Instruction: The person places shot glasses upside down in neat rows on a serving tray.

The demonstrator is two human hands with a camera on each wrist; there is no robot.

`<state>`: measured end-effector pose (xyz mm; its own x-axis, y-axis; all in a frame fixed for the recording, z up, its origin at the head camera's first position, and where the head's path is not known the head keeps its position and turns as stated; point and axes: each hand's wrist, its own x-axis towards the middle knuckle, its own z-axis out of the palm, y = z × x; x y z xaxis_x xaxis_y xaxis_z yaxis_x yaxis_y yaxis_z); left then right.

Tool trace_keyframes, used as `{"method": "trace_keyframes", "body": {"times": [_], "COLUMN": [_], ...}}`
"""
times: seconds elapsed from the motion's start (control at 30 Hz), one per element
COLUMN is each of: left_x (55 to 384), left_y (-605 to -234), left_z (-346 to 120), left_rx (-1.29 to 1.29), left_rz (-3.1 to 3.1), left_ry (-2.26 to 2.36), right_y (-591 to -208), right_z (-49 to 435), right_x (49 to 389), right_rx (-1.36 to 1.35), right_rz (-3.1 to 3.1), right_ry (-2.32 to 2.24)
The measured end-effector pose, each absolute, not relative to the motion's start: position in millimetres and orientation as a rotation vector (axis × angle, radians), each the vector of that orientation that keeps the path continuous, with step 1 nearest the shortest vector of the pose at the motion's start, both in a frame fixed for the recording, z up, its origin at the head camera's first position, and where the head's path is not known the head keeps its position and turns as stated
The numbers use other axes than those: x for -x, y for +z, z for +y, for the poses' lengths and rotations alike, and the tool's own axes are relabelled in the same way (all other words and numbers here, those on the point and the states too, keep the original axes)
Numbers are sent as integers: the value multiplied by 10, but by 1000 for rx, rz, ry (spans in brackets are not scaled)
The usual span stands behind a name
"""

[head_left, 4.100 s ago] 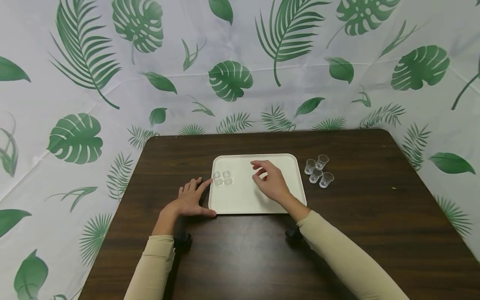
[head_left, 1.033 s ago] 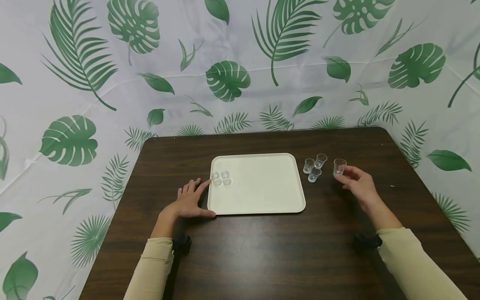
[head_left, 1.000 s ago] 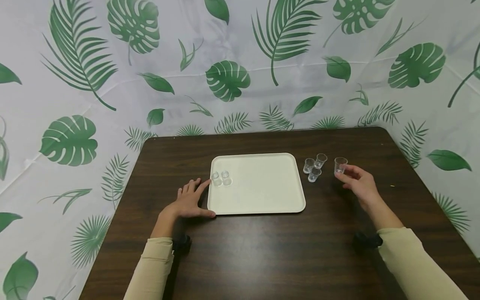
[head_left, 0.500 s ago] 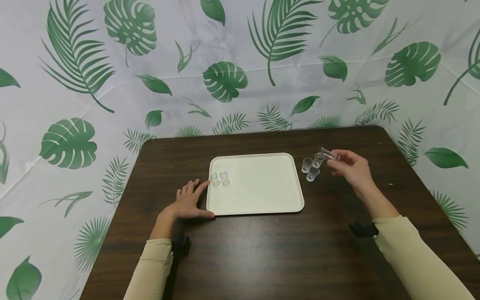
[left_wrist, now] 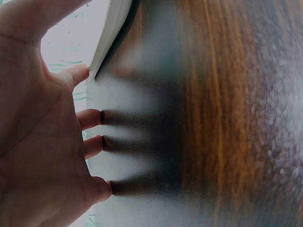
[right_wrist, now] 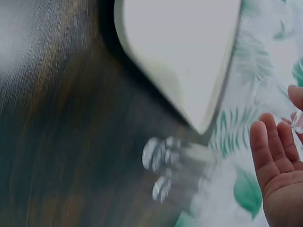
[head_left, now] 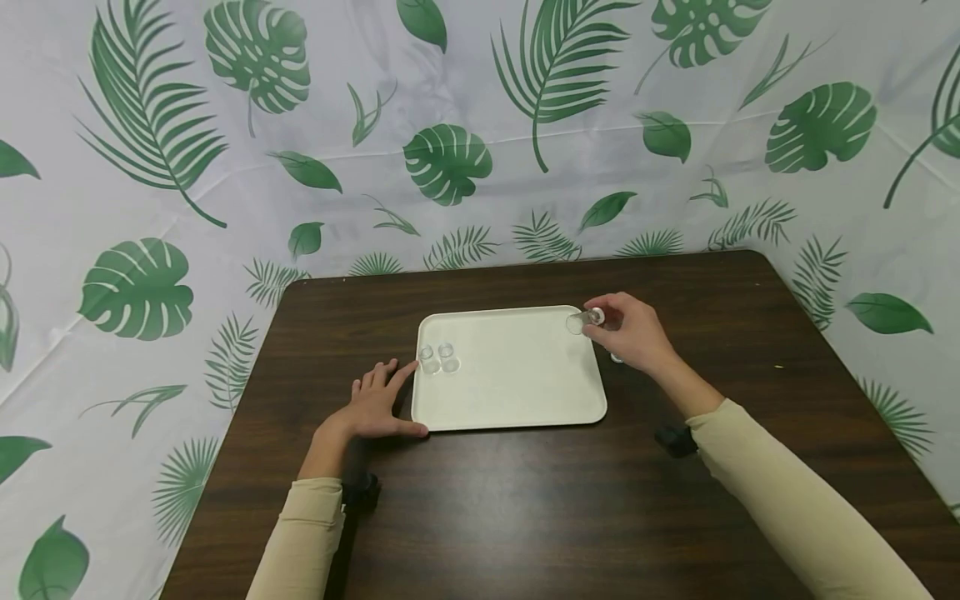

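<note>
One clear cup (head_left: 577,323) hangs tilted over the far right corner of the white tray (head_left: 517,375), which sits on a dark wood-grain table (head_left: 487,508) before a leaf-printed cloth (head_left: 360,200). The right hand (head_left: 632,335) pinches the cup between thumb and fingertips, mouth leftward. The left hand (head_left: 372,410) rests spread, gripping nothing, index finger and thumb at the tray's left edge; two more cups (head_left: 448,358) stand nearby on the tray. Other cups (right_wrist: 158,156) beside the tray, mostly hidden behind the right hand, show blurred from the right wrist; the held cup is faint there.
</note>
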<state>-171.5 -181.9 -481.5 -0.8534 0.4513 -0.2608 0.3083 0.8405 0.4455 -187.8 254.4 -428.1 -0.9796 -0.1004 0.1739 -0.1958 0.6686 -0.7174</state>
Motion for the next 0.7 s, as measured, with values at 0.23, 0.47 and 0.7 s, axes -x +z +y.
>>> {"method": "trace_keyframes", "body": {"times": [0.23,0.47,0.7], "left_x": [1711,1719,1718], "left_y": [-4825,-4838,-4832], "left_z": [-1810,-1807,-1813], "left_rx": [-581,-580,-596], "left_rz": [2658,2660,2666], "left_ry": [591,553,558], "right_y": [-4496,-4721,-4813], "right_z": [2140,1814,1592], "right_x": [1942,1992,2035], "right_rx": [-322,-351,-347], "right_rz": [-2813,-2856,-2874], "right_ry": [1229,1167,1134]}}
